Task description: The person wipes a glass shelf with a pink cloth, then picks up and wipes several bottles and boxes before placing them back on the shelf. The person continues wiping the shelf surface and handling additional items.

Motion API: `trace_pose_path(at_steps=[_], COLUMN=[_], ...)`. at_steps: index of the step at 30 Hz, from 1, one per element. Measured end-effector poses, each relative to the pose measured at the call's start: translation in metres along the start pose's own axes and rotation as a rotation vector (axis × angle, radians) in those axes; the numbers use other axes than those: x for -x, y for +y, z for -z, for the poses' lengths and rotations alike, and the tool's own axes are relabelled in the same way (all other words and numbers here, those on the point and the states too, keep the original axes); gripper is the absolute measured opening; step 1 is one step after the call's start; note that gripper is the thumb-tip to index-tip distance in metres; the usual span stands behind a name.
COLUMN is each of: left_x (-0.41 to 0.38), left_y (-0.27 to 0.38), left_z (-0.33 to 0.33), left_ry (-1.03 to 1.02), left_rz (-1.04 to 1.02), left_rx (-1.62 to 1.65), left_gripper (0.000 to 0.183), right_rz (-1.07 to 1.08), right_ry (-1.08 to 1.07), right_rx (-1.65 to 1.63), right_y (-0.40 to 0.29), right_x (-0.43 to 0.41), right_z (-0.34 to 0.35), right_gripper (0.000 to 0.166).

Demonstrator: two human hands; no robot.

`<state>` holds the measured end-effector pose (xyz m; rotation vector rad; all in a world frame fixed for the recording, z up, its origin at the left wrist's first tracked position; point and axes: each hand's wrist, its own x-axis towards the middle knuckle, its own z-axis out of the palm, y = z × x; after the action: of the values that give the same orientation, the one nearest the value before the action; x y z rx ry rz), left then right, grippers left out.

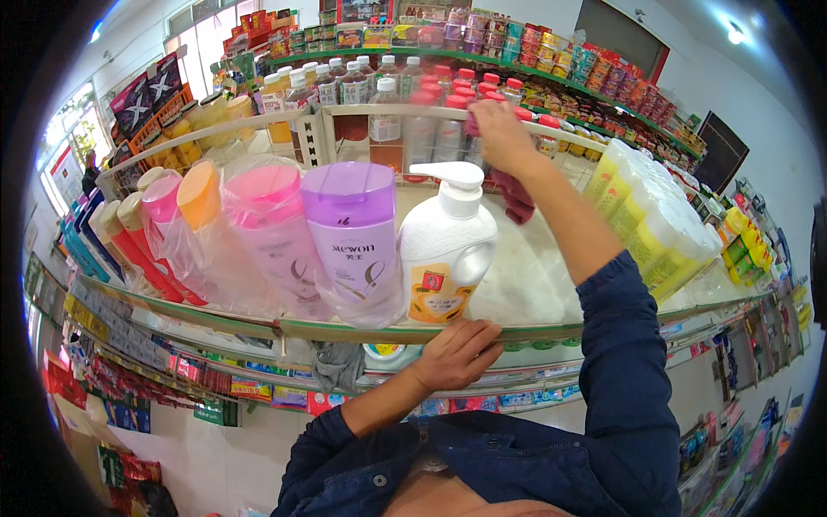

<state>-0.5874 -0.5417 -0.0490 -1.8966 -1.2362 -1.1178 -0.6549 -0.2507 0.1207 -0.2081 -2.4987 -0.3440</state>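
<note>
My right hand (501, 132) presses a dark red cloth (515, 197) against the top rail of the white wire divider (400, 111) at the back of the shelf. Part of the cloth hangs below the hand. Resting on the front edge of the glass shelf (536, 284) is my left hand (460, 355), fingers over the rim. Just above it stands a white pump bottle (446, 249) with an orange label. To its left are a purple shampoo bottle (352, 245) and a pink bottle (274, 239) in clear plastic.
Red and orange-capped bottles (197, 194) line the shelf's left side. Plastic-wrapped yellow-and-white packs (652, 220) stand at right. Behind the divider are drink bottles (387, 90) and red-capped bottles (452, 97). A grey cloth (339, 365) hangs under the front edge, above lower shelves of packets.
</note>
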Motion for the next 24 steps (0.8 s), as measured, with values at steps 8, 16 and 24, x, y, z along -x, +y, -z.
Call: trace_pose_path(at_steps=[8, 16, 24], left_x=[0.0, -0.002, 0.0], left_y=[0.001, 0.003, 0.006], left_z=[0.002, -0.003, 0.0], left_ry=[-0.018, 0.056, -0.013], left_rz=[0.012, 0.037, 0.069], left_rx=[0.018, -0.001, 0.016], left_gripper=[0.028, 0.023, 0.023], right_rz=[0.184, 0.086, -0.178], right_ry=[0.02, 0.217, 0.25], right_rx=[0.022, 0.252, 0.213], right_y=[-0.079, -0.024, 0.021], right_x=[-0.047, -0.003, 0.039], right_z=[-0.009, -0.023, -0.011], right_gripper=[0.04, 0.038, 0.043])
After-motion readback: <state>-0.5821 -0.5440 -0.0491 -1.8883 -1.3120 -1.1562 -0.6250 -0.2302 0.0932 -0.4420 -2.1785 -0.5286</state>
